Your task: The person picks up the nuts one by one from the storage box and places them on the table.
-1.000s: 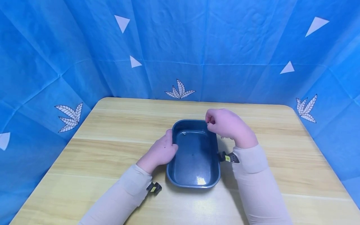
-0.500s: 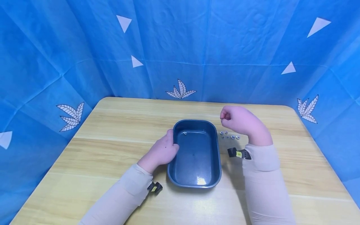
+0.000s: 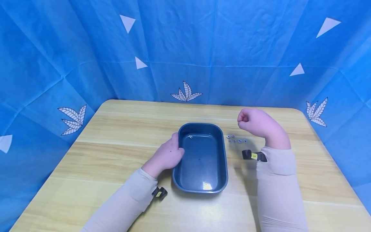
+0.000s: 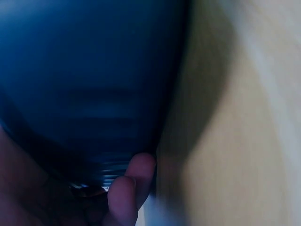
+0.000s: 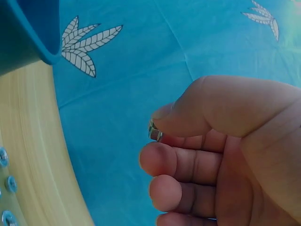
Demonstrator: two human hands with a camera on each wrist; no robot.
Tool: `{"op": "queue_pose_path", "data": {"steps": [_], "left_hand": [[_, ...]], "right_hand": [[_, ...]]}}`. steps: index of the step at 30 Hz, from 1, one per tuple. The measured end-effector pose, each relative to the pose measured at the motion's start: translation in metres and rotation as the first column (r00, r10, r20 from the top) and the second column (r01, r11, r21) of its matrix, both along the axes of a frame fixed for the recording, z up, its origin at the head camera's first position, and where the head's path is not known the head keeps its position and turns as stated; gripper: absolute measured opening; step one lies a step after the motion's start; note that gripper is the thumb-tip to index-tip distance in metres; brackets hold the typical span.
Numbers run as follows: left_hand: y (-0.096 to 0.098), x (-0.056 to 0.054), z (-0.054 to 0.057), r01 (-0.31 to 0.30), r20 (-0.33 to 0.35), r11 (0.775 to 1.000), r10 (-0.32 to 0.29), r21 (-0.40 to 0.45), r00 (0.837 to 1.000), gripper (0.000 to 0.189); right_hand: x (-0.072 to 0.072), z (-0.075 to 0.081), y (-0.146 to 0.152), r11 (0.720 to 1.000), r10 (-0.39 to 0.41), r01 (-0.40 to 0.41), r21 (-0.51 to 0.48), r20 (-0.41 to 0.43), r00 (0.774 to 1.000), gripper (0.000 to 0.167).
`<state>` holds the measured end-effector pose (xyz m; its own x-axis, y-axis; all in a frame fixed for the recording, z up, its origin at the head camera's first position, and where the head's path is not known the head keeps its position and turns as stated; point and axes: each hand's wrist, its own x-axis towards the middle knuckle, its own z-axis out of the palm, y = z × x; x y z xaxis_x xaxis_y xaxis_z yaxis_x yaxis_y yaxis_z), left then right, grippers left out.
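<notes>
My left hand (image 3: 166, 154) grips the left wall of a dark blue plastic tray (image 3: 200, 192), thumb over the rim; in the left wrist view its fingers (image 4: 123, 200) bend against the outside wall. A single small metal nut (image 3: 191, 137) lies inside, near the far left corner. Raised over the table, to the right of the tray, is my right hand (image 3: 261, 124). Between thumb and index finger it pinches a small shiny metal flange nut (image 5: 155, 132), plain in the right wrist view but hidden in the head view.
Several loose nuts (image 3: 240, 141) lie close together on the wooden table (image 3: 116, 129), just right of the tray and left of my right wrist. A blue curtain (image 3: 179, 38) with white triangles and leaf prints encloses the table's back and sides.
My right hand has moved right, from the tray's far right corner to beyond the loose nuts, which it partly covered before. The left hand and tray have stayed put.
</notes>
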<state>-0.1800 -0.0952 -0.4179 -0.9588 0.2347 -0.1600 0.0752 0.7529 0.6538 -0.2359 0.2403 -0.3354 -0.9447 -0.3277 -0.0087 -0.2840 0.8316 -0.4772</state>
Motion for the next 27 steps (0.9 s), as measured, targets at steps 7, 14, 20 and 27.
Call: {"op": "queue_pose_path", "data": {"steps": [7,14,20,27], "left_hand": [[0.000,0.000,0.000,-0.002,0.001,1.000,0.002,0.003,1.000,0.063],[0.000,0.000,0.000,0.000,-0.001,1.000,0.000,-0.003,1.000,0.063],[0.000,-0.001,0.000,0.006,-0.002,1.000,-0.006,-0.004,1.000,0.061],[-0.001,-0.001,-0.001,0.008,-0.008,1.000,-0.008,-0.005,1.000,0.063]], "right_hand": [[-0.001,-0.002,0.003,1.000,-0.022,0.022,-0.011,0.049,0.999,0.012],[-0.007,-0.012,0.006,1.000,-0.022,0.023,-0.006,0.074,0.997,0.012],[-0.012,-0.020,0.009,1.000,-0.019,0.019,0.001,0.086,0.996,0.012],[-0.015,-0.028,0.009,1.000,-0.011,0.011,-0.001,0.089,0.996,0.010]]}}
